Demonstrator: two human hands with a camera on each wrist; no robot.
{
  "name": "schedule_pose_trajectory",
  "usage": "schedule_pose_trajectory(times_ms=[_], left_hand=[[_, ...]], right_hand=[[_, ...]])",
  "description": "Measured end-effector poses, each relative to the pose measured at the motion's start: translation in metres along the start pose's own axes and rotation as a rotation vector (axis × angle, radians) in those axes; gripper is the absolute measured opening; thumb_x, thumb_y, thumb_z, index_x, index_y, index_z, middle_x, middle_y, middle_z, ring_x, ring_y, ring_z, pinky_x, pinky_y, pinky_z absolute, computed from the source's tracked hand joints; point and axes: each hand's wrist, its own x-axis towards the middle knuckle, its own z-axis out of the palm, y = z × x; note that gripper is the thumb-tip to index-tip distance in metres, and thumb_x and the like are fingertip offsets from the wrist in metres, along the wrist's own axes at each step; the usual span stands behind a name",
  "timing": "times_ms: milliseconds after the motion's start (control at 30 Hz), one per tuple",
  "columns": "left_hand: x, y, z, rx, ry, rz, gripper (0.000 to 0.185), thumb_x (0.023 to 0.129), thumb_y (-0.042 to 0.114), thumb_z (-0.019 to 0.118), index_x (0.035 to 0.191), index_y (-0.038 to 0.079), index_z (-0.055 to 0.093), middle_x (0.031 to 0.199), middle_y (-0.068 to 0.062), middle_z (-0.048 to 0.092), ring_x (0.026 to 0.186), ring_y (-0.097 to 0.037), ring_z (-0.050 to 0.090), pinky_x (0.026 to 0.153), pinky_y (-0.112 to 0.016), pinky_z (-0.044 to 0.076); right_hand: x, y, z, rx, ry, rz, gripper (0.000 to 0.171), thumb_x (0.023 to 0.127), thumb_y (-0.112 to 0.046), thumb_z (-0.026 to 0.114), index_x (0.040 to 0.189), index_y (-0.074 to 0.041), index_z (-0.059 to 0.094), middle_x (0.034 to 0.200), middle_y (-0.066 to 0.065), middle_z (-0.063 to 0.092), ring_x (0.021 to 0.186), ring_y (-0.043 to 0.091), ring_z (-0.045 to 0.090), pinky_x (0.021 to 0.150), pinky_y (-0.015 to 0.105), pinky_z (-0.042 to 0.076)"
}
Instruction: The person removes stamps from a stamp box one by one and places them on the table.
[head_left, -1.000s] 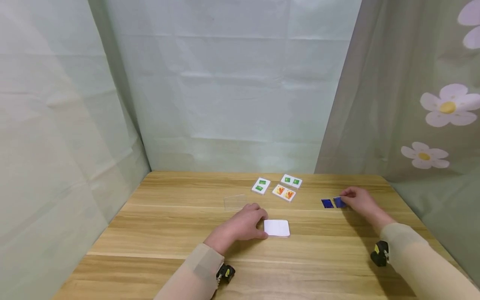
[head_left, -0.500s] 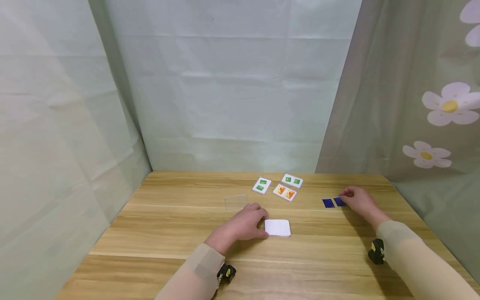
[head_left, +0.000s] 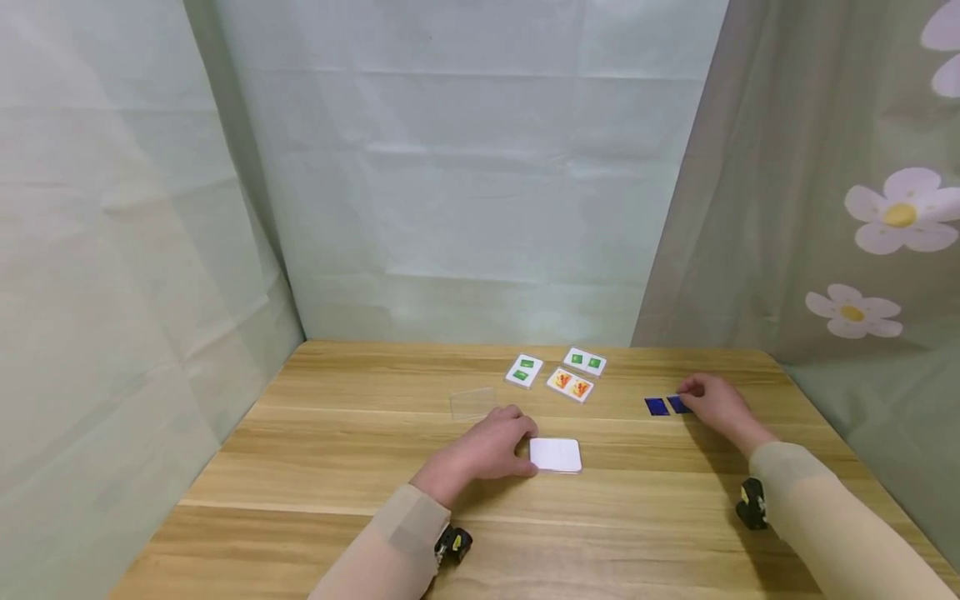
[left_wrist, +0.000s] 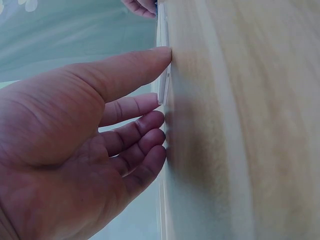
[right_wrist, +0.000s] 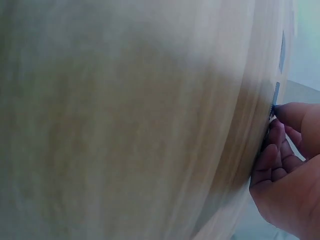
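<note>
In the head view my left hand [head_left: 486, 446] rests on the wooden table at the left end of a white rounded-corner card in a clear flat case [head_left: 556, 456]. Thumb and index finger hold its near and far edges in the left wrist view; the other fingers [left_wrist: 155, 142] curl loosely behind it. Farther right, my right hand [head_left: 717, 404] pinches a small dark blue square [head_left: 678, 404] at its right side, thumb and index fingertips together. Part of that square is hidden under the fingertips. A second blue square [head_left: 657, 407] lies flat just left of it.
Beyond the hands lie cased cards: one with green pictures [head_left: 523, 370], another green one [head_left: 584, 361] and an orange one [head_left: 570, 384]. A clear rectangular plate [head_left: 472, 403] lies beyond my left hand. Cloth [head_left: 465, 183] hangs behind the table [head_left: 337, 467].
The pinched blue square, which showed a lighter sheen a second ago, now looks darker and lies lower. My right hand has shifted very slightly left; my left hand stays in place.
</note>
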Motion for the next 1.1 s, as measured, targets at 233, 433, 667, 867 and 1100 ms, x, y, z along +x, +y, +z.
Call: schedule_pose_trajectory(times_ms=[233,433,667,867,1100], left_hand=[[0.001,0.003,0.000,0.001,0.000,0.002,0.045,0.092,0.030,0.094,0.129,0.012,0.075,0.127,-0.002,0.065,0.112,-0.017,0.055,0.101,-0.034,0.052],[0.004,0.004,0.002,0.009,0.001,0.000,0.046,0.092,0.031,0.094,0.130,0.012,0.075,0.128,-0.003,0.065,0.114,-0.017,0.055,0.102,-0.034,0.052],[0.006,0.006,0.004,0.014,0.001,0.005,0.046,0.092,0.031,0.094,0.130,0.013,0.075,0.129,-0.002,0.065,0.114,-0.017,0.055,0.102,-0.034,0.052],[0.006,0.006,0.003,0.007,0.004,0.002,0.047,0.091,0.030,0.094,0.130,0.012,0.075,0.128,-0.002,0.065,0.114,-0.017,0.056,0.102,-0.034,0.052],[0.005,0.006,0.001,0.000,-0.001,-0.001,0.047,0.092,0.031,0.094,0.130,0.013,0.075,0.129,-0.002,0.065,0.114,-0.017,0.055,0.102,-0.034,0.052]], right_hand=[[0.002,0.009,0.001,-0.013,0.030,-0.025,0.020,0.104,-0.007,0.068,0.113,0.010,0.070,0.109,0.028,0.073,0.107,0.049,0.067,0.097,0.065,0.050],[-0.002,0.006,-0.002,-0.019,0.055,-0.062,0.019,0.105,-0.008,0.069,0.113,0.009,0.071,0.109,0.029,0.073,0.106,0.050,0.068,0.094,0.065,0.051],[-0.010,-0.026,0.002,0.024,0.027,-0.090,0.019,0.108,-0.013,0.070,0.116,0.004,0.072,0.113,0.023,0.074,0.108,0.045,0.069,0.086,0.056,0.056],[-0.015,-0.058,0.015,0.095,-0.038,-0.144,0.018,0.107,-0.011,0.073,0.119,0.003,0.073,0.111,0.016,0.075,0.104,0.034,0.071,0.084,0.045,0.056],[-0.028,-0.086,0.028,0.156,-0.169,-0.189,0.023,0.107,-0.013,0.074,0.124,0.003,0.074,0.111,0.010,0.075,0.100,0.024,0.068,0.085,0.040,0.057]])
